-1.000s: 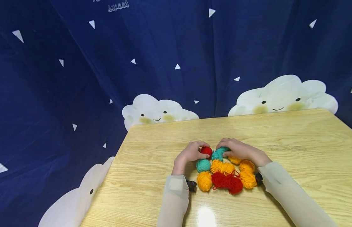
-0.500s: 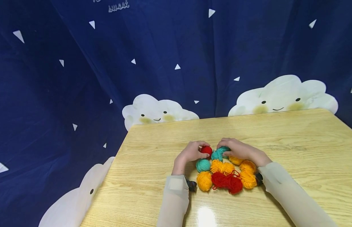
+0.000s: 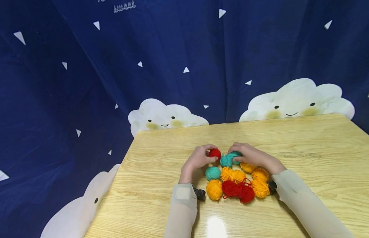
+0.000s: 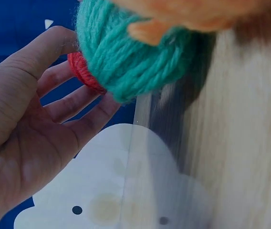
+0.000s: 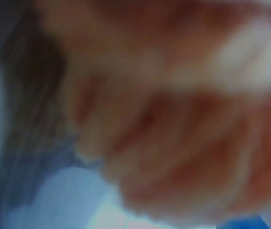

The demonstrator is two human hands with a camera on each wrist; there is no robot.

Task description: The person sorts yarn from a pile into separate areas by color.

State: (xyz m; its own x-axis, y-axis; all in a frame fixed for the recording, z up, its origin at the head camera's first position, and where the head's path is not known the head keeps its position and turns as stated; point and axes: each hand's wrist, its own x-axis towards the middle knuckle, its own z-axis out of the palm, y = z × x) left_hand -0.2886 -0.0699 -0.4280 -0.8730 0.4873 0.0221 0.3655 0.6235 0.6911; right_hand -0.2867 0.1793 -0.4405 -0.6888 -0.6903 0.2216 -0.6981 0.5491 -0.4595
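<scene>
High on the dark blue cloth backdrop (image 3: pixel 172 39), toward the left from where I stand, I can read one word: "sweet" (image 3: pixel 124 6). It's printed in lowercase, in a pale, looping script drawn in outline, and it climbs a little to the right. Just above and to the left of it sits another scrap of pale lettering (image 3: pixel 101 0), cut off by the head view's top edge, too little showing to read.

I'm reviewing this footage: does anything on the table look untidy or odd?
Slightly: the bow-shaped red skein has loose strands looping out at its far edge, so it looks untidy. I see nothing spilled.
</scene>
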